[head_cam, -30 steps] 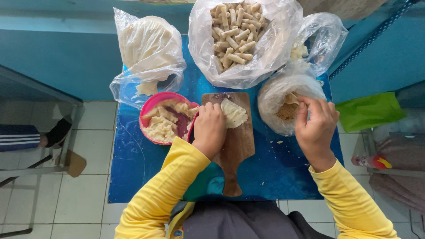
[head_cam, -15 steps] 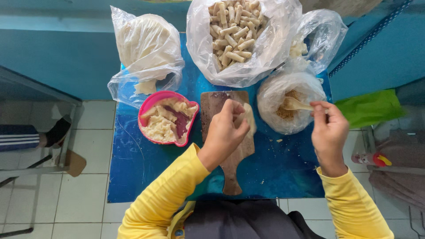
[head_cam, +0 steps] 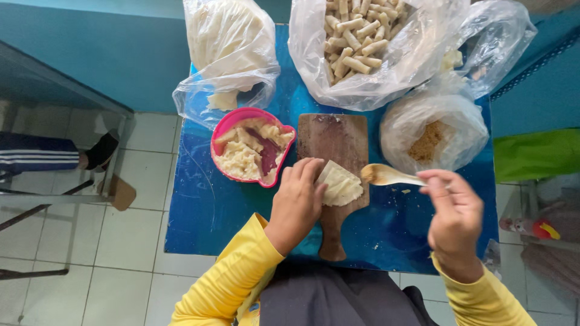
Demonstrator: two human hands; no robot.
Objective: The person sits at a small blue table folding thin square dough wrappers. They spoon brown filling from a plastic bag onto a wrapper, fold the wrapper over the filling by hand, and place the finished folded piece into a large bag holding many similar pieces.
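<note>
Head view, looking straight down on a small blue table (head_cam: 199,205) set against a teal wall. Left hand (head_cam: 297,202) rests palm down on the wooden cutting board (head_cam: 333,139), fingers loosely curled and pressing the edge of a pale, thin wrapper sheet (head_cam: 341,184) that lies flat on the lower part of the board; it pins the sheet rather than grasps it. Right hand (head_cam: 453,220) is closed in a pinch around the handle of a spoon (head_cam: 386,175), held level, its bowl pointing left and hovering just beside the board's right edge, close to the wrapper; the bowl carries a small load of brownish filling. Behind the spoon, a clear plastic bag with brown crumbly filling (head_cam: 432,130) sits open on the table. Left of the board, touching its corner, stands a pink bowl (head_cam: 225,124) holding pale dough scraps and a dark red strip. Far side of the table: a large clear bag of finished pale rolls (head_cam: 356,42) at centre, a bag of stacked white sheets (head_cam: 226,54) to the left. Both sleeves are yellow. At frame left, on the tiled floor, another person's foot in a dark sock (head_cam: 99,151).
</note>
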